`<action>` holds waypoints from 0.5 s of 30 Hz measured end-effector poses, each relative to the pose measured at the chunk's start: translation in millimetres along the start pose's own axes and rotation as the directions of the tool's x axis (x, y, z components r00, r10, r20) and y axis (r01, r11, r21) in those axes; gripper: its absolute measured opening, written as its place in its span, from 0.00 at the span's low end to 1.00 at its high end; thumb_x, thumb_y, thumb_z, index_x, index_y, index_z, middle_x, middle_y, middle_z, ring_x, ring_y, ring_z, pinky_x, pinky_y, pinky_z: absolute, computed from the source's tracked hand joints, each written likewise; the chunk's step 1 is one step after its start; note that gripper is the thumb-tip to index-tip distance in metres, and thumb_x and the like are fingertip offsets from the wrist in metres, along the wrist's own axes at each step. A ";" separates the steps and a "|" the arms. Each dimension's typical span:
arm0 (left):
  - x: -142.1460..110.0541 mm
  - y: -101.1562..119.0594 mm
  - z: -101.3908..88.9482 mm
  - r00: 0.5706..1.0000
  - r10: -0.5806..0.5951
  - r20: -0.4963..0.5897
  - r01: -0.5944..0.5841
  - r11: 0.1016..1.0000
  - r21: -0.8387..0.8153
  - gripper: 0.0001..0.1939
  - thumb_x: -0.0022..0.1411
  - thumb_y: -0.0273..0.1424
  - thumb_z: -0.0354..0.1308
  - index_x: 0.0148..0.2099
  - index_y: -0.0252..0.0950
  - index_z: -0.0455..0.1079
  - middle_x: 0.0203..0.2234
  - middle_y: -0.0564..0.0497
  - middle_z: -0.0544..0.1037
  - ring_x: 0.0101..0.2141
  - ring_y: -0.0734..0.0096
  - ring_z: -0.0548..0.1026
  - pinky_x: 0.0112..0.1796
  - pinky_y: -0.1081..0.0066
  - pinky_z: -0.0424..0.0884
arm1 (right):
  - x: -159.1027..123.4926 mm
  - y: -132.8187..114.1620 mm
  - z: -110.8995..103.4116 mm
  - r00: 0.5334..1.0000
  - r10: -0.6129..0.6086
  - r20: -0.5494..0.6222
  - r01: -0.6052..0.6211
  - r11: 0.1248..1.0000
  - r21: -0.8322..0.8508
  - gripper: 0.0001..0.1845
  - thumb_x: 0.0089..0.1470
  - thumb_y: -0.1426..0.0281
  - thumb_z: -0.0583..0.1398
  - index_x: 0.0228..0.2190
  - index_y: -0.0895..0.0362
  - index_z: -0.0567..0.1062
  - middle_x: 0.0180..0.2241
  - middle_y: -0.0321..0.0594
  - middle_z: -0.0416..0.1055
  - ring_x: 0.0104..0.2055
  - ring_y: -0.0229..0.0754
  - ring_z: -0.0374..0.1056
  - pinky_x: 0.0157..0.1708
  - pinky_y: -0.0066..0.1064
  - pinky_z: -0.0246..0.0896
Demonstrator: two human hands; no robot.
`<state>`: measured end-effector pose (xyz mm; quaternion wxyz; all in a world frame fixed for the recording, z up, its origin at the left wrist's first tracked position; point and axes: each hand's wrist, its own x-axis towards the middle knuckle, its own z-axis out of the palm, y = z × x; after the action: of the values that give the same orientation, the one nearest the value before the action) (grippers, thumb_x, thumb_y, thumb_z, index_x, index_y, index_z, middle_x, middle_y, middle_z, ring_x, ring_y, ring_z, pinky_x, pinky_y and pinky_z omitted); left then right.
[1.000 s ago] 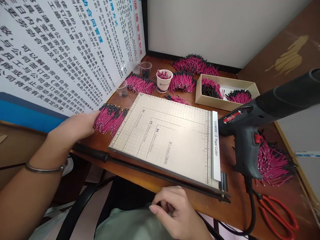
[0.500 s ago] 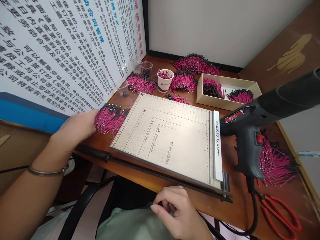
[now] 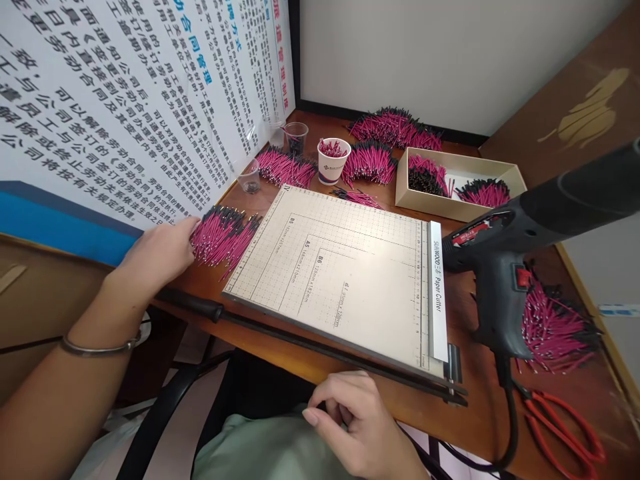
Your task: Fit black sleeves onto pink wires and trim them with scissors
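Note:
At the table's left side, my left hand (image 3: 161, 257) rests against the near left edge of a pile of short pink wires with black ends (image 3: 223, 237). Its fingertips are hidden behind the hand, so its grip does not show. My right hand (image 3: 357, 420) lies low in front of the table edge, over my lap. Its fingers are loosely curled in, the thumb lies close to them, and I see nothing in it. Between the hands and the back of the table lies a paper cutter (image 3: 370, 287) with a gridded board; its long dark arm runs along the near side.
A black heat gun (image 3: 500, 293) stands at the right, with red-handled scissors (image 3: 563, 427) near its cord. Behind the cutter are a paper cup (image 3: 331, 172) of wires, clear plastic cups (image 3: 249, 179), and a cardboard box (image 3: 440, 205) holding wires. More wire piles (image 3: 370, 163) lie around.
The view has shifted slightly. My left hand stays beside the wire pile, turned a little, with more of its back showing. My right hand keeps the same curled pose.

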<state>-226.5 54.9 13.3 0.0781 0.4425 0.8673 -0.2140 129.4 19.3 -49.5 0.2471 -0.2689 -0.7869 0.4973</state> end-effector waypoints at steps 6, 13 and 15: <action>-0.4 -0.8 1.8 1.000 0.000 -0.019 0.000 1.000 -0.030 0.26 0.74 0.30 0.45 0.71 0.32 0.56 0.44 0.39 0.78 0.45 0.53 0.77 0.45 0.56 0.74 | -0.4 -0.5 -0.6 1.000 -0.002 0.002 0.002 1.000 -0.013 0.13 0.62 0.67 0.61 0.26 0.57 0.75 0.17 0.30 0.63 0.20 0.29 0.56 0.27 0.26 0.51; 6.8 0.8 -1.8 0.999 0.002 -0.036 -0.003 0.999 -0.045 0.23 0.75 0.31 0.48 0.69 0.33 0.60 0.44 0.42 0.78 0.45 0.57 0.78 0.47 0.56 0.74 | -1.7 -1.8 0.1 1.000 -0.003 -0.012 0.002 1.000 -0.008 0.12 0.61 0.69 0.61 0.26 0.58 0.75 0.17 0.29 0.63 0.19 0.29 0.56 0.26 0.26 0.51; 9.2 2.6 -4.2 0.999 0.004 -0.048 -0.007 0.998 -0.056 0.23 0.75 0.31 0.49 0.69 0.33 0.60 0.46 0.42 0.78 0.47 0.57 0.78 0.48 0.55 0.75 | -1.1 -1.4 0.3 1.000 -0.002 -0.014 0.002 1.000 -0.004 0.11 0.60 0.69 0.61 0.26 0.58 0.75 0.17 0.29 0.63 0.19 0.29 0.56 0.26 0.25 0.51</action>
<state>-229.6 64.8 13.2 0.0705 0.4474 0.8734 -0.1788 129.7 17.8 -48.5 0.2528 -0.2722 -0.7864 0.4935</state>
